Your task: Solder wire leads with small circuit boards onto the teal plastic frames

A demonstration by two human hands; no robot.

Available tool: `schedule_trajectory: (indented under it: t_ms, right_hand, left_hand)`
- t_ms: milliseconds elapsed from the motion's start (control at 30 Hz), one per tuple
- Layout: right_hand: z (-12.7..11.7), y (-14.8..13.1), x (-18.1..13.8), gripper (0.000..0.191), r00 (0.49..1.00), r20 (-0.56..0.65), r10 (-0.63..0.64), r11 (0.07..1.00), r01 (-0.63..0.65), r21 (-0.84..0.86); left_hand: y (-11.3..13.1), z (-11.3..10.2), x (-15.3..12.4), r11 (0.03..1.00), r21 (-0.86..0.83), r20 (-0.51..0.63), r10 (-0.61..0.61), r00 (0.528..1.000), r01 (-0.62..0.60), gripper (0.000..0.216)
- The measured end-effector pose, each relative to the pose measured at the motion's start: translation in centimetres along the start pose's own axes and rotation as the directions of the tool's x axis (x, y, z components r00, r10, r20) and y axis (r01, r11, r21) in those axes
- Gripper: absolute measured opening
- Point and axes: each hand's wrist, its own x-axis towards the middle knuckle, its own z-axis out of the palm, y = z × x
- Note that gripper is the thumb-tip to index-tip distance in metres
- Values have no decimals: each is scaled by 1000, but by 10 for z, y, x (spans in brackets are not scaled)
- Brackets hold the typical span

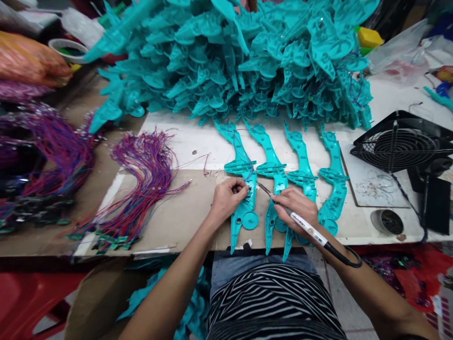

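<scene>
Several teal plastic shells lie in a row at the table's front edge. My left hand pinches a thin wire against the leftmost teal shell. My right hand is closed around a white soldering iron, its tip pointing left toward the spot under my left fingers. The second teal shell lies partly under my right hand. A black cord runs from the iron over my right forearm.
A big heap of teal shells fills the back of the table. Bundles of red and blue wires lie at the left. A black fan and a small round tin stand at the right.
</scene>
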Motion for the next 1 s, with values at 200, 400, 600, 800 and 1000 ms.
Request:
schedule_trajectory:
  t_ms: [200,400,600,800,1000]
  right_hand:
    - [-17,1,1,24,993,-57,106,994,-107,-11]
    - [-29,13,-5,24,976,-107,190,981,-193,-19]
    - [-27,36,-12,24,962,-93,257,956,-267,-117]
    - [-21,52,-17,33,957,-56,285,896,-287,-338]
    - [-31,61,-24,35,949,-78,306,864,-311,-396]
  left_hand:
    - [1,0,1,1000,-3,3,-5,1000,5,16]
    - [1,2,0,1000,-12,-7,-13,1000,13,17]
    - [2,2,0,1000,10,-10,-3,1000,3,18]
    - [-1,2,-3,994,111,5,7,1000,-8,19]
    - [16,3,-16,851,522,-81,117,990,-58,57]
